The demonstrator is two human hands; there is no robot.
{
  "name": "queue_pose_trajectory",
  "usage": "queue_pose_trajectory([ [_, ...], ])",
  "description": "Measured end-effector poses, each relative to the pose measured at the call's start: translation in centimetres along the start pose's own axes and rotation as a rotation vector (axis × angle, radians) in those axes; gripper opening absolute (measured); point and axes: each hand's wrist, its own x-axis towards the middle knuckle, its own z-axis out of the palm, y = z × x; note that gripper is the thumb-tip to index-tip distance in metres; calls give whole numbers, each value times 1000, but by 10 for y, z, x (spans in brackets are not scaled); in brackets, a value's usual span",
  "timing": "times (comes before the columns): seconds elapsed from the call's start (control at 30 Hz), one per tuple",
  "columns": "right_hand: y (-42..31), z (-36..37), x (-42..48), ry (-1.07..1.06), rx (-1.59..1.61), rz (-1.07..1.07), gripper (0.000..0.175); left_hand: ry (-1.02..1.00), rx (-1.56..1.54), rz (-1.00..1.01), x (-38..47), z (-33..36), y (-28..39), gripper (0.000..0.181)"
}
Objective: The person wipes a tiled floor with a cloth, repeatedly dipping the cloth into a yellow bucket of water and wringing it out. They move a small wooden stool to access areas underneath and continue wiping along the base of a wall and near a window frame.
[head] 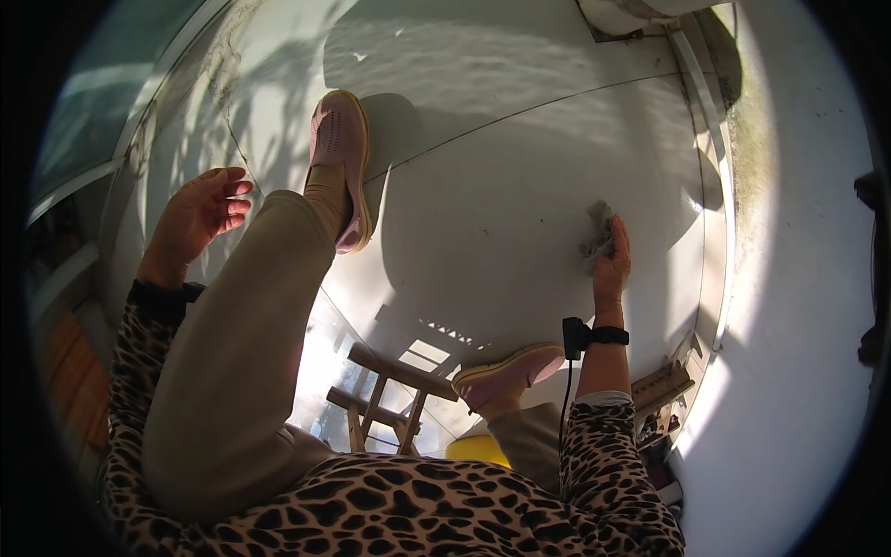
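My right hand [612,254] grips a crumpled grey cloth [597,233] against the pale tiled floor [487,230], at the right of the view. At the left, my left hand [202,216] is raised beside my bent knee, its fingers slightly curled and apart, holding nothing. A black strap with a small box and a cable [574,338] sits on my right wrist. Between my hands, one pink shoe [337,139] stands on the floor; the other pink shoe [511,372] is lower, left of my right forearm.
A small wooden stool [400,383] stands near my body, with a yellow round object [479,450] beside it. A wooden item [661,390] lies by the right wall [786,278]. At the upper left is a framed glass panel [111,83]; a whitish fixture [616,14] shows at the top right.
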Motion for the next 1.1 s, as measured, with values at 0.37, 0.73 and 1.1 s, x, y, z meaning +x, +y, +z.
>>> queue_pose_trajectory([
  [0.37, -63, 175, -22, -278, -299, -667, 53, -42, 5, 2, 11, 13, -6, 30],
  [0.73, -15, 89, 39, 290, -671, -374, 45, 54, 6, -23, 3, -10, -7, 31],
  [1.1, -74, 118, 44, 79, -685, -729, 45, 36, 21, -24, 3, -11, -7, 31],
])
